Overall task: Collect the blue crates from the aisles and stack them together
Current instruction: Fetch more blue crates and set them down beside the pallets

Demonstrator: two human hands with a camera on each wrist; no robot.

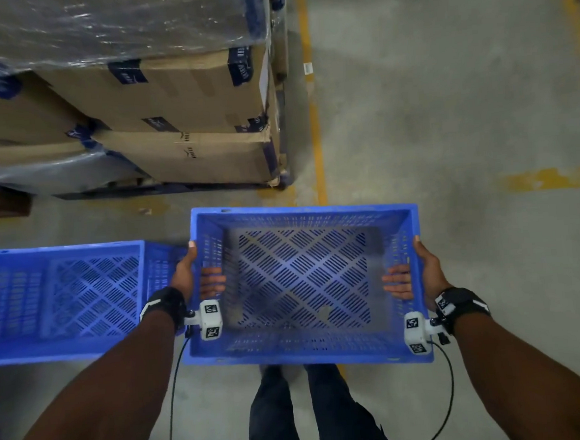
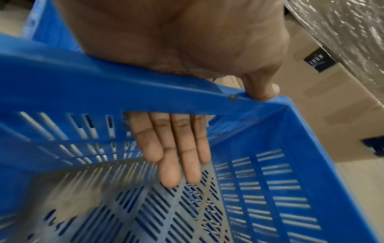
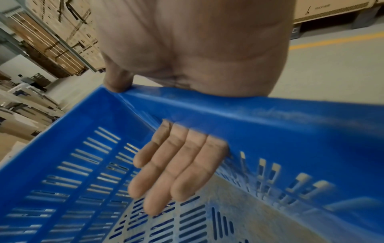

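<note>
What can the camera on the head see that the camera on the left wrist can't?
Only the head view shows a second blue slotted plastic crate on the floor at the left, the right hand, yellow floor lines and the person's legs.

Only the left wrist view shows, close up, the left hand's fingers poking straight through the handle slot, thumb on the rim.

Both show the carried blue slotted plastic crate, the left hand and the plastic-wrapped cardboard boxes.

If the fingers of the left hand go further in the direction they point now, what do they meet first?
The left hand has its fingers pushed through the handle slot of the held crate, pointing down and inward. Going on, they would probably meet the crate's slotted floor first; the gap is hard to judge.
</note>
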